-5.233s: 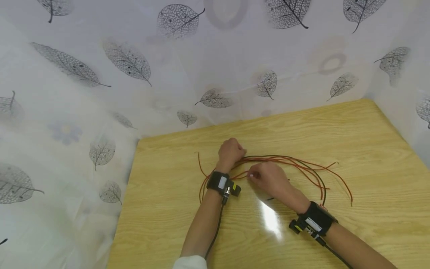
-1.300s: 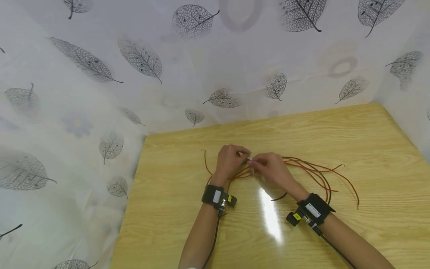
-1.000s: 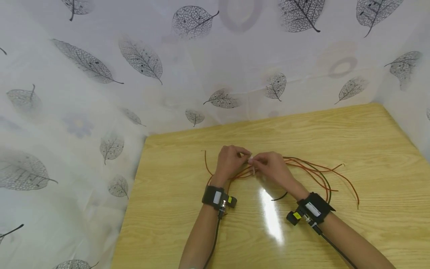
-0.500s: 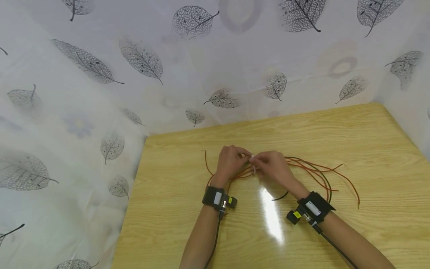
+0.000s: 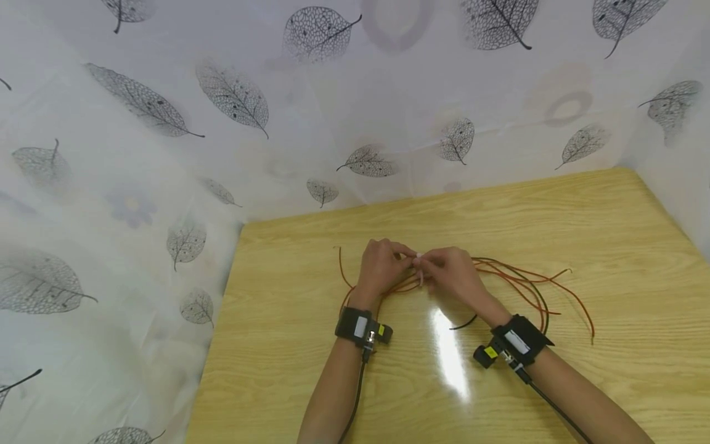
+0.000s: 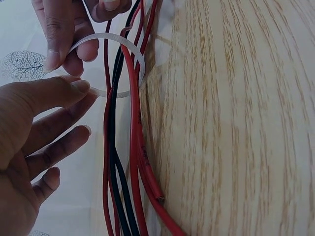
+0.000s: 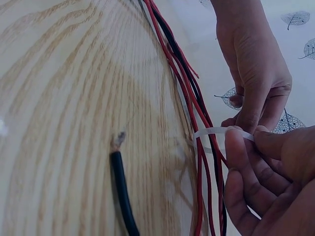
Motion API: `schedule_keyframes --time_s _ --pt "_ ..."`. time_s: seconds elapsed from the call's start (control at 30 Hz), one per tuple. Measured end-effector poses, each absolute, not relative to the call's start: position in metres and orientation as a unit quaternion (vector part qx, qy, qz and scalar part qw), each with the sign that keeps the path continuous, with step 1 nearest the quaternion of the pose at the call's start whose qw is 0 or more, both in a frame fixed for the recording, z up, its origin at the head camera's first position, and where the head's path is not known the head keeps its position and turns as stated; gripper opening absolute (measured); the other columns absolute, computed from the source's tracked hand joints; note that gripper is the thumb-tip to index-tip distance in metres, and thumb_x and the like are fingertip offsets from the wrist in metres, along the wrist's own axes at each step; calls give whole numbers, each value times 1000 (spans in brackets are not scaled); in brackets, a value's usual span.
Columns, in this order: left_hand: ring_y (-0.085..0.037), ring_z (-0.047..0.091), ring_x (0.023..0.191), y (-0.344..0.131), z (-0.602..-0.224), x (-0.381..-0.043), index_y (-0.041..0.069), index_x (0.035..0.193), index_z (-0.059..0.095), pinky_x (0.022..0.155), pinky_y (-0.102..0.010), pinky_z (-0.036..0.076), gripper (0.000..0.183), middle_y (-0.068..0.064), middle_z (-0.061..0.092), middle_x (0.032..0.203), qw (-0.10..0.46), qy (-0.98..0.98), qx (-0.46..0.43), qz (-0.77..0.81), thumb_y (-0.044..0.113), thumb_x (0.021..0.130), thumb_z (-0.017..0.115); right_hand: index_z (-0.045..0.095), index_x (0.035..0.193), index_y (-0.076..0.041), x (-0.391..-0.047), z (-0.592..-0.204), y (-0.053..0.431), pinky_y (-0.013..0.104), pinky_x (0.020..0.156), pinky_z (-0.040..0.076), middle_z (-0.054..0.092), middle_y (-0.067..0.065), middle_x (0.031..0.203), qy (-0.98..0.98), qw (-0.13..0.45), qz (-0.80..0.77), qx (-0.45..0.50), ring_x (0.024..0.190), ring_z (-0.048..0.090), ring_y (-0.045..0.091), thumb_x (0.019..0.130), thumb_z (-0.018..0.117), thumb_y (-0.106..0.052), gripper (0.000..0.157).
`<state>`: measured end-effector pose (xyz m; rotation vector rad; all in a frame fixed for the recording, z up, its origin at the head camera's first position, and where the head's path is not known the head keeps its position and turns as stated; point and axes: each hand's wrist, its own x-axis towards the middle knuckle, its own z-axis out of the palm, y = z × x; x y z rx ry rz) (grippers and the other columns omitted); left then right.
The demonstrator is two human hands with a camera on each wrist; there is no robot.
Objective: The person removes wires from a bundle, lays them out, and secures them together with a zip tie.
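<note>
A white cable tie point(image 6: 141, 59) forms a loop around a bundle of red and black wires point(image 6: 135, 118) in the left wrist view. My left hand point(image 5: 383, 268) pinches one end of the tie between thumb and forefinger, its other fingers spread loosely. Facing it, my right hand point(image 5: 453, 274) pinches the tie close to the left fingertips. Seen from the right wrist, the tie's band point(image 7: 211, 131) crosses over the wires toward both sets of fingertips. Where the two ends meet is hidden by the fingers.
Loose red wire ends point(image 5: 577, 302) fan out to the right on the wood-grain table point(image 5: 627, 234). A black wire end point(image 7: 118, 162) with bare strands lies near my right wrist. A leaf-patterned sheet point(image 5: 399, 92) hangs behind and at the sides.
Some seconds ago my hands were apart, the right one lower at a red wire. They have since come together at the cable tie; in the last second they shift only slightly.
</note>
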<state>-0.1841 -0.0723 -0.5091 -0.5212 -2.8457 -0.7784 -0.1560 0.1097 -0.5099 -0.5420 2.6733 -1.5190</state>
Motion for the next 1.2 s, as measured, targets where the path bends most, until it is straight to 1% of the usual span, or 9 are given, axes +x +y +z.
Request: schedule_keyframes --time_s 0.07,0.23,0.37,0.57,0.77,0.87,1.0,1.2 --pt "-4 54 61 -72 -509 -184 32 84 81 70 -27 43 9 13 72 73 73 -949 -171 -255 39 81 76 78 89 -7 -156 -510 110 25 43 49 70 0 60 858 6 -483 -172 45 62 10 98 60 -18 22" --pt "-4 54 64 -72 -509 -183 31 85 81 77 -29 44 14 12 72 75 69 -951 -168 -252 43 81 76 78 91 -8 -157 -510 110 25 44 50 71 -1 61 854 4 -492 -172 46 63 12 98 61 -17 21" --pt "-4 55 65 -72 -509 -183 31 86 81 80 -29 43 16 13 73 77 63 -952 -166 -250 45 81 75 78 92 -9 -157 -510 111 25 44 50 71 0 62 853 3 -492 -173 47 64 13 98 61 -19 21" --pt "-2 57 63 -71 -510 -184 31 86 81 78 -29 44 17 13 74 77 70 -951 -174 -244 46 81 74 78 93 -9 -158 -510 111 24 45 50 72 1 64 855 4 -489 -172 49 64 13 98 61 -20 21" --pt "-2 57 63 -71 -510 -183 30 85 81 77 -29 44 15 14 75 78 73 -951 -173 -245 44 81 76 77 93 -5 -157 -509 111 24 45 52 73 5 67 845 20 -506 -172 52 67 20 98 60 -17 22" --pt "-3 56 65 -70 -510 -183 30 85 81 78 -30 43 15 13 75 79 73 -952 -172 -242 44 80 76 77 94 -5 -157 -509 111 24 45 53 74 6 69 842 27 -512 -166 53 67 22 98 60 -18 22" --pt "-4 54 65 -70 -509 -182 31 85 81 79 -30 44 14 12 74 79 73 -954 -170 -236 43 81 76 78 95 -5 -156 -509 111 25 46 53 74 5 68 845 31 -509 -161 52 67 20 98 60 -19 23" --pt "-4 55 66 -69 -508 -182 31 85 81 79 -30 44 11 13 75 81 72 -955 -170 -233 41 81 77 78 96 -7 -157 -510 111 26 47 52 74 4 68 853 30 -495 -161 51 67 18 99 59 -20 23"
